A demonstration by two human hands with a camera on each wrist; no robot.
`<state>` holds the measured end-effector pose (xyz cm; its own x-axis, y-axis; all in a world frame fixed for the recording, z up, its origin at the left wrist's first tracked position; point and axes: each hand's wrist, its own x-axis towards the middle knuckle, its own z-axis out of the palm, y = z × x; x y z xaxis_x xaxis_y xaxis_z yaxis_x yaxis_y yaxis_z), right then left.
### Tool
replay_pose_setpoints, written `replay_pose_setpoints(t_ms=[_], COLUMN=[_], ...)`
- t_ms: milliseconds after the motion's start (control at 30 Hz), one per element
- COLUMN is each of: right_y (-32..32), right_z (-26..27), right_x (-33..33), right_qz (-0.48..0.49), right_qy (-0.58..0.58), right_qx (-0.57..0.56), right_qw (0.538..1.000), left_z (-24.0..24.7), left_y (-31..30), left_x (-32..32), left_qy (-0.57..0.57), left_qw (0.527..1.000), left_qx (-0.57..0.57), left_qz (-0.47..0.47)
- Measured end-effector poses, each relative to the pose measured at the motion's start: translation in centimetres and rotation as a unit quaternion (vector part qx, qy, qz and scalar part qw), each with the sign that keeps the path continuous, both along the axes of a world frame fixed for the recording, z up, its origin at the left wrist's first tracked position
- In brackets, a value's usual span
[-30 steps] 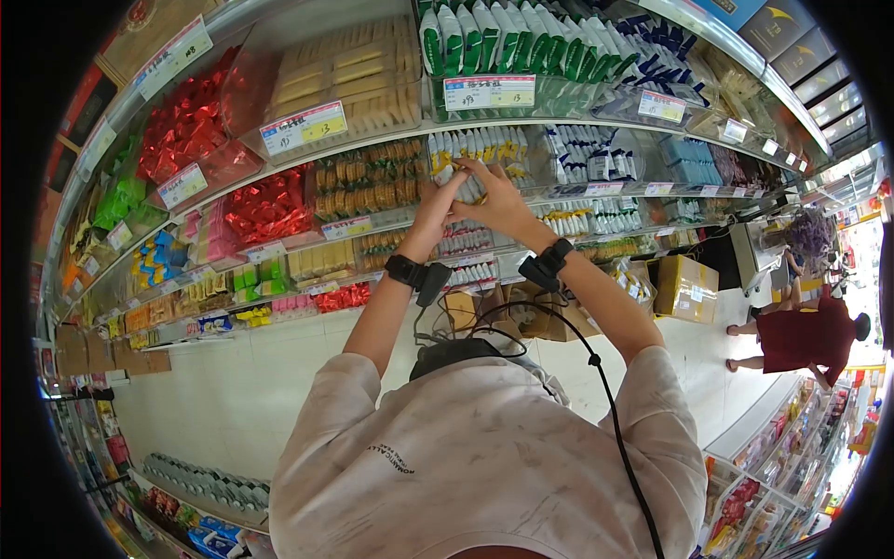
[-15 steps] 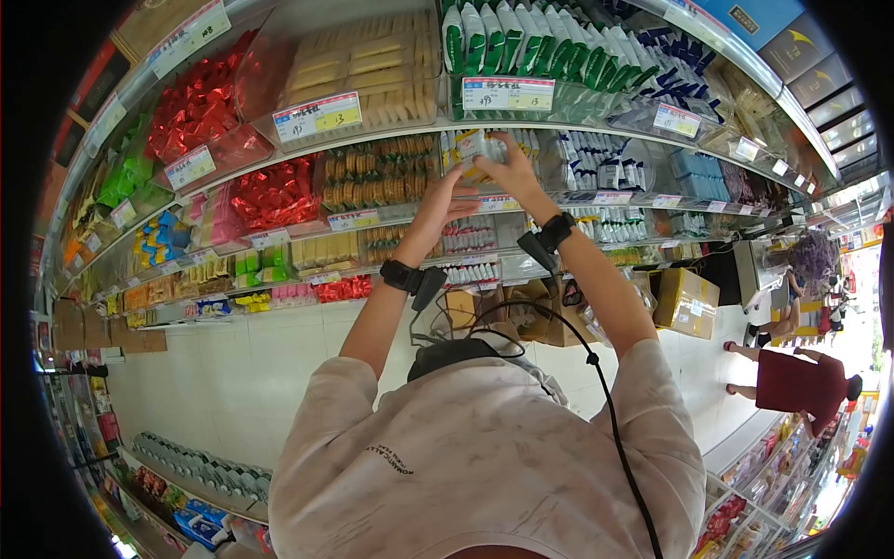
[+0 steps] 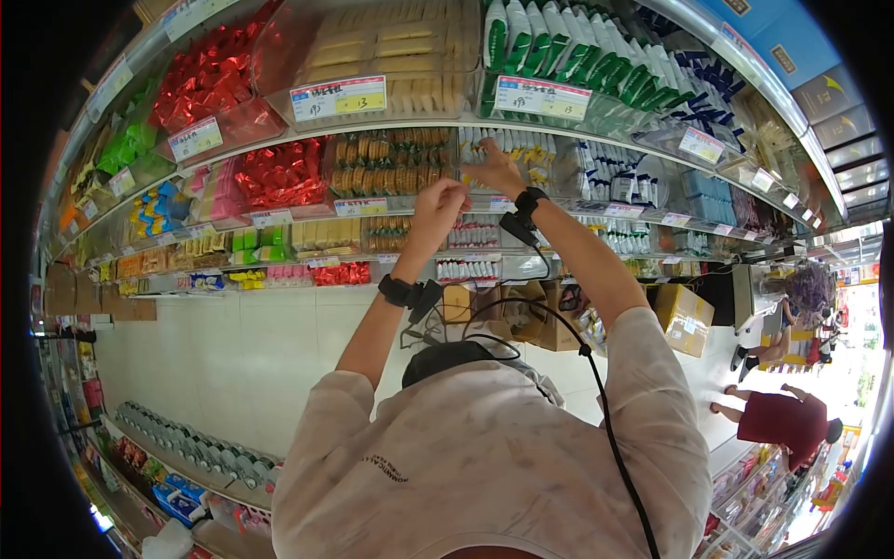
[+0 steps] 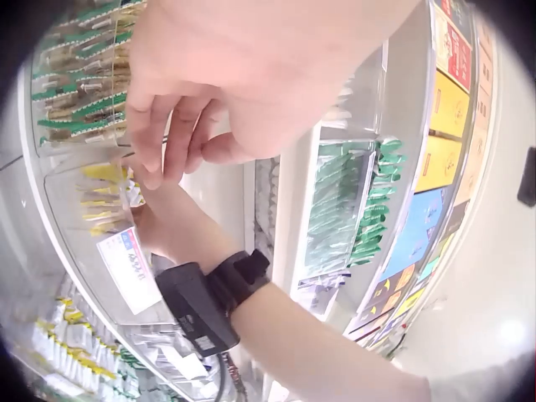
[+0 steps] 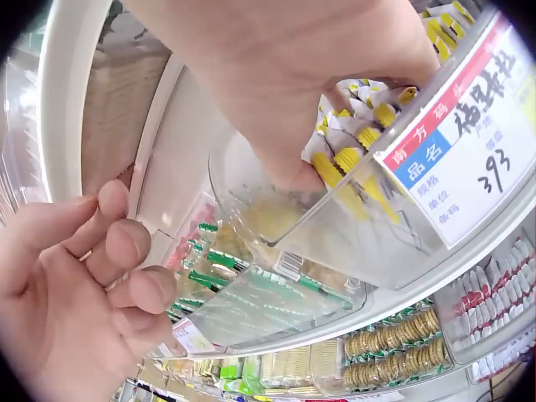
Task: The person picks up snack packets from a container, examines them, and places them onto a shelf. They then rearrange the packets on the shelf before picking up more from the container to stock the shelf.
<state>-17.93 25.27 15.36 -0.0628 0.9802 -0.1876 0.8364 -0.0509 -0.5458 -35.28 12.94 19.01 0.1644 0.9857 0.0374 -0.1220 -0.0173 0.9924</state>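
Observation:
My right hand (image 3: 500, 171) reaches over the front wall of a clear bin (image 5: 368, 226) of white-and-yellow packets (image 5: 347, 159). Its thumb and fingers are spread apart among the packets, and some fingertips are hidden behind the hand in the right wrist view. My left hand (image 3: 438, 212) hovers in front of the shelf edge, just left of that bin. Its fingers hang loosely curled with nothing in them, as the left wrist view shows the same hand (image 4: 209, 84) near the right forearm. A price tag (image 5: 469, 126) is fixed to the bin's front.
Left of the bin are round biscuits (image 3: 386, 163) and red-wrapped sweets (image 3: 279, 172). White-and-green packets (image 3: 559, 47) fill a bin above. Cardboard boxes (image 3: 684, 317) stand on the floor at right, and a person in dark red (image 3: 782, 429) is farther off. A black cable (image 3: 601, 391) runs over my shirt.
Both hands were together over the bin, with a white packet at the right fingers half a second ago. The right hand has since lowered into the bin; the left has drawn apart from it.

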Motion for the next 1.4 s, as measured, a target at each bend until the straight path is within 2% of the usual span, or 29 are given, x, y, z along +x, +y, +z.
replay_pose_setpoints(t_ms=[100,200,300,400,500,600,700,800,833,933,1000,1100,1233,1300,1400], right_y=[0.4,-0.5,-1.0,-1.2,-1.1,-0.2,-0.1,0.0,-0.1,-0.4,-0.2,0.8,1.9,1.5,-0.4], right_z=[-0.4,1.6,2.1,3.0,2.5,1.2,-0.5,-1.6,-1.5,0.6,0.4,-0.6,-2.6,-2.5,0.4], right_x=[-0.1,-0.4,-0.2,0.1,0.9,2.5,4.2,5.0,4.9,4.1,4.3,4.1,4.2,5.2,6.4], right_qz=[0.005,0.002,0.006,0.016,0.034,0.09,0.159,0.177,0.175,0.093,0.09,0.074,0.054,0.123,0.198], right_qy=[-0.021,-0.05,-0.071,-0.032,0.008,-0.002,0.0,0.011,0.015,-0.007,-0.029,-0.05,-0.068,-0.005,0.06], right_qx=[-0.025,-0.079,-0.08,-0.102,-0.103,-0.068,0.023,0.093,0.108,0.035,0.059,0.077,0.07,0.064,0.039], right_qw=[0.999,0.996,0.994,0.994,0.994,0.994,0.987,0.98,0.978,0.995,0.994,0.993,0.994,0.99,0.978], left_z=[0.8,0.9,0.5,1.2,1.4,0.1,0.5,0.1,-0.2,-0.5,-0.4,-0.7,-2.2,-2.0,-0.4], left_y=[-1.1,-1.5,-1.5,-1.3,0.3,2.4,4.0,5.3,5.7,6.1,6.3,7.4,9.4,10.0,9.9], left_x=[0.1,0.3,0.8,1.3,2.2,2.4,2.6,3.6,3.7,4.1,5.1,6.3,6.6,6.3,6.5], left_qy=[0.162,0.256,0.249,0.326,0.409,0.525,0.557,0.636,0.642,0.67,0.701,0.732,0.702,0.679,0.703], left_qw=[0.979,0.933,0.941,0.912,0.821,0.719,0.677,0.683,0.673,0.646,0.632,0.602,0.642,0.665,0.643], left_qx=[0.111,0.232,0.212,0.239,0.382,0.445,0.475,0.357,0.364,0.359,0.322,0.26,0.279,0.288,0.284], left_qz=[0.063,0.106,0.089,0.078,0.112,0.097,0.071,-0.041,-0.049,-0.072,-0.082,-0.183,-0.133,-0.113,-0.106])
